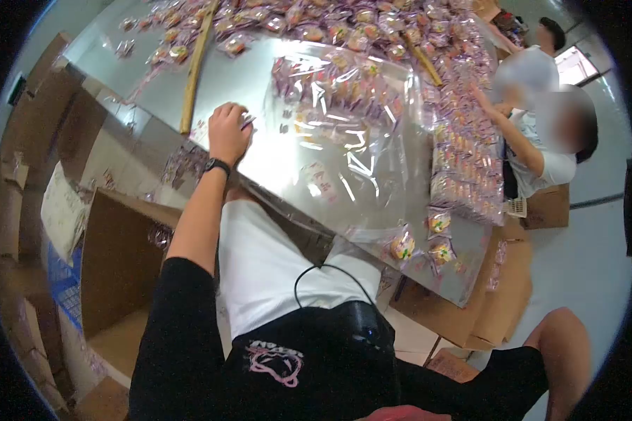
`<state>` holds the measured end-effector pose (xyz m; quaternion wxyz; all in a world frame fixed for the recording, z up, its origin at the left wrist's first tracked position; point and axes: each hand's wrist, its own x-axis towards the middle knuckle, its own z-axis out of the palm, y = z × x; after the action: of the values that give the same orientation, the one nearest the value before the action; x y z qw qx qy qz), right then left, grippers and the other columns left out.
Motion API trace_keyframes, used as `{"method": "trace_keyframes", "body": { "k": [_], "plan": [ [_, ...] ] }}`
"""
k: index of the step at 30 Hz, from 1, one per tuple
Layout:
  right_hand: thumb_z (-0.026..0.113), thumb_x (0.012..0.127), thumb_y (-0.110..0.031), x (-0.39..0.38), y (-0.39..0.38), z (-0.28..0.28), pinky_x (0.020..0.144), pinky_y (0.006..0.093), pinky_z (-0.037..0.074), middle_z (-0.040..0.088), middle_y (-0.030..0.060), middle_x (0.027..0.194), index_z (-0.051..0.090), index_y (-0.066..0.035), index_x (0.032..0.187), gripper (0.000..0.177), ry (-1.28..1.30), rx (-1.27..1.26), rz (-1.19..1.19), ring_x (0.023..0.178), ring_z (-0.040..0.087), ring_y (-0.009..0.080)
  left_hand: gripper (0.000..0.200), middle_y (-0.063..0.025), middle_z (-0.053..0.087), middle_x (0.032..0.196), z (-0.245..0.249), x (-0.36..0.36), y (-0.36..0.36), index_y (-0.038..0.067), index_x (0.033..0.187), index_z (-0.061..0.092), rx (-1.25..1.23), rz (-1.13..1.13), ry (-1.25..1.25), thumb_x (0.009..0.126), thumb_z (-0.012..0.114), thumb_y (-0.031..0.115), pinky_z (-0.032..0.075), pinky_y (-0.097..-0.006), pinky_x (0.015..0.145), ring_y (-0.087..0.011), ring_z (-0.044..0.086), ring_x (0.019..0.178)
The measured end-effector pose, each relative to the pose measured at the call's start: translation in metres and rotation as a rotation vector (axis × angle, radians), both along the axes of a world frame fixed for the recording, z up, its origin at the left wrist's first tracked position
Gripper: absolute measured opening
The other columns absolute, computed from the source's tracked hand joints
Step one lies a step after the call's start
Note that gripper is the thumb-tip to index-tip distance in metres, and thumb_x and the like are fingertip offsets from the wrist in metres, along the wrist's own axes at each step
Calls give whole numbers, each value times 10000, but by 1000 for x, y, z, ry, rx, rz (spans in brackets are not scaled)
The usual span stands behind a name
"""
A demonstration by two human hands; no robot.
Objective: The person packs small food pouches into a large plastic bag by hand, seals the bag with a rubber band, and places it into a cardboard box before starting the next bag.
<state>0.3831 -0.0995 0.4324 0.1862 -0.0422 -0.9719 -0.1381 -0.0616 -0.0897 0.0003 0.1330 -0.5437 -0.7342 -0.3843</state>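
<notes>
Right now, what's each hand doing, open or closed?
Left hand: fingers curled shut, resting on the shiny metal table; contents unclear.
Right hand: not in view.

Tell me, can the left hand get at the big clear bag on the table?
Probably yes. The left hand rests on the table right beside the clear bag, fingers curled, with nothing lying between them.

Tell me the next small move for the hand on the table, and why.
Probably slide the left hand right, onto the clear plastic sheet spread over the steel table. The hand rests curled at the table's near edge, just short of the sheet, and snack packets lie further along.
</notes>
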Motion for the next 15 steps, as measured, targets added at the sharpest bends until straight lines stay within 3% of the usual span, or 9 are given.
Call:
{"method": "trace_keyframes", "body": {
  "k": [15],
  "plan": [
    [631, 988, -270, -9, -3, -12, 923, 452, 533, 688, 147, 1232, 612, -75, 1343, 406, 66, 26, -42, 1079, 672, 340, 268, -117, 660, 1127, 4, 4, -4, 69, 1006, 671, -5, 4, -37, 750, 749, 87, 458, -466, 996, -349, 590, 1167]
  ]
}}
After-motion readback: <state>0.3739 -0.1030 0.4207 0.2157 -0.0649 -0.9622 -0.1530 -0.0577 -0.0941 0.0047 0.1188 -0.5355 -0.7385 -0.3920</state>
